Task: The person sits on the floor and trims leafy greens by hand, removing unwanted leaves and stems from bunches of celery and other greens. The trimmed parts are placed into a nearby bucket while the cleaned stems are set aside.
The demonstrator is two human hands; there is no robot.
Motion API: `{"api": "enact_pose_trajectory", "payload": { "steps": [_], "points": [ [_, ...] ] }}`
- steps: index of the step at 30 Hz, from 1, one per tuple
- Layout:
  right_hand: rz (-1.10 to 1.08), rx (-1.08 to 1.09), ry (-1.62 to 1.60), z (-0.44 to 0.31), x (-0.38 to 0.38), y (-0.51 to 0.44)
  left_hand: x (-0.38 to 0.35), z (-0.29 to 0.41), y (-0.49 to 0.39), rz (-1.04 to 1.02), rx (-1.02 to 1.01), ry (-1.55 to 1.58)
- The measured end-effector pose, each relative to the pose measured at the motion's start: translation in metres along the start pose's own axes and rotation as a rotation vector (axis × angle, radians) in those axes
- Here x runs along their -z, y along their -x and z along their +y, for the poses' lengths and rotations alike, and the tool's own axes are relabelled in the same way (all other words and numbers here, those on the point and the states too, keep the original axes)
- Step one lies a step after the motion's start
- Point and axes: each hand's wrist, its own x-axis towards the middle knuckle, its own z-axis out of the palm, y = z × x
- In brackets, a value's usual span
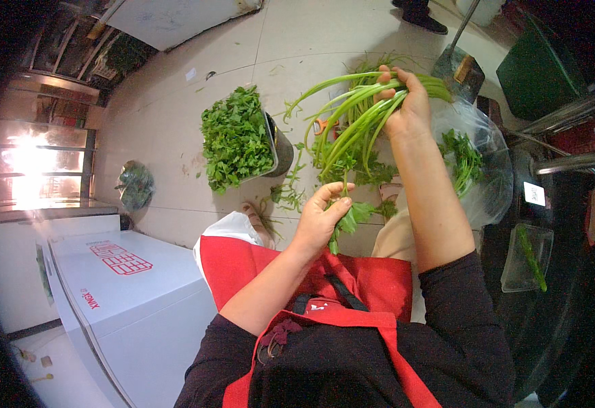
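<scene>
A bunch of long green celery-like stems [358, 109] lies across the palm of my right hand [404, 102], its fingers and thumb curled around it. The thin ends droop to the left and downward. Closer to my lap, my left hand [325, 211] pinches a leafy sprig [352, 217] between thumb and fingers. Loose leaves and stems [374, 173] are scattered on the floor beneath both hands. Left of them stands a dark tub [281, 148] heaped with chopped green leaves [236, 140]. An orange-handled peeler or similar tool [323, 126] lies partly hidden behind the stems.
On the right is a clear plastic bag [486, 168] with leafy stems [463, 158] in it. A long-handled dustpan [460, 71] stands at the upper right. A white chest freezer [139, 290] borders the left. Someone's shoe [425, 19] shows at the top.
</scene>
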Motion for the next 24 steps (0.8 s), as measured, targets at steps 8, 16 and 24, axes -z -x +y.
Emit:
{"api": "enact_pose_trajectory", "payload": {
  "steps": [8,16,24],
  "points": [
    [0.006,-0.014,0.010,0.0013,0.0037,-0.0040,0.0013,0.0030,-0.0025,0.012,0.091,-0.032],
    [-0.043,-0.069,0.017,0.0030,0.0095,-0.0076,0.0029,0.0009,-0.0088,-0.012,0.063,-0.035],
    [-0.034,-0.059,0.011,0.0033,0.0074,-0.0050,0.0051,0.0009,-0.0064,-0.112,0.166,-0.117]
  ]
}}
